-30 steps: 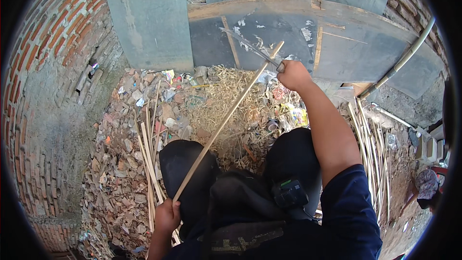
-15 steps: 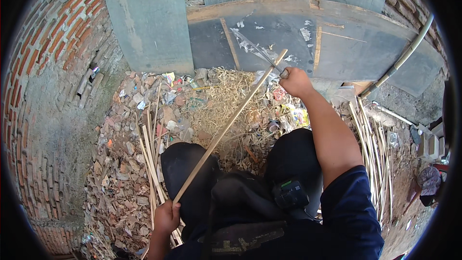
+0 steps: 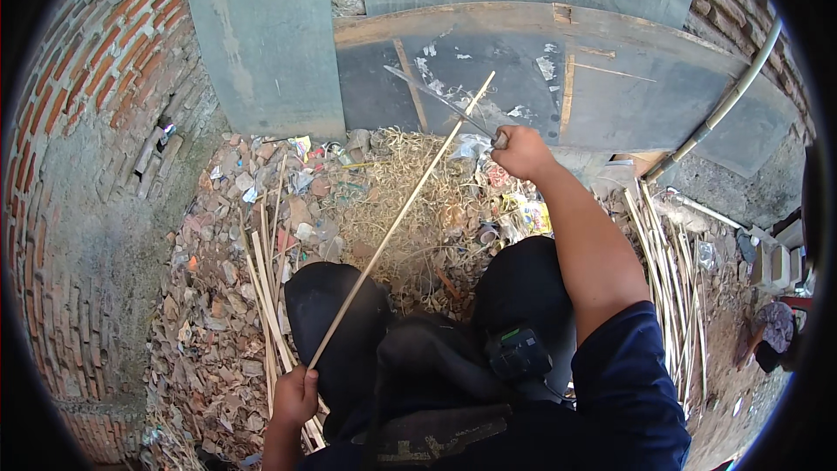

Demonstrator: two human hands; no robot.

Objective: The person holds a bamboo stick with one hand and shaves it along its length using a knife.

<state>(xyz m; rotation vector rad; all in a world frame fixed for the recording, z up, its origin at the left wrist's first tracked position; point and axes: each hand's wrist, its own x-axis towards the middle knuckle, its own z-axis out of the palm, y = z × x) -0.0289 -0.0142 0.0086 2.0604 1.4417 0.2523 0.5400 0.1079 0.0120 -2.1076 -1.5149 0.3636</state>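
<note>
We locate the stick (image 3: 397, 231) on a slant above the left knee (image 3: 336, 305), its near end low on the left and its far end up toward the dark board (image 3: 510, 78). We judge it light and fairly stiff, with some spring along its thin length; it is likely dry rather than slippery, and its edges may splinter. We take hold at the near end, clear of the blade.

The knife (image 3: 432, 94) crosses the stick near the far end; we cannot tell whether its edge touches. Our left hand (image 3: 296, 397) sits low beside the left thigh, fingers curled around the near end and thumb laid along it. Our right hand (image 3: 524, 153) wraps the knife handle in a fist, the arm reaching well forward with the blade pointing left and away.

Beneath the stick, we note curled shavings (image 3: 392, 192) on the rubble (image 3: 209, 323).
</note>
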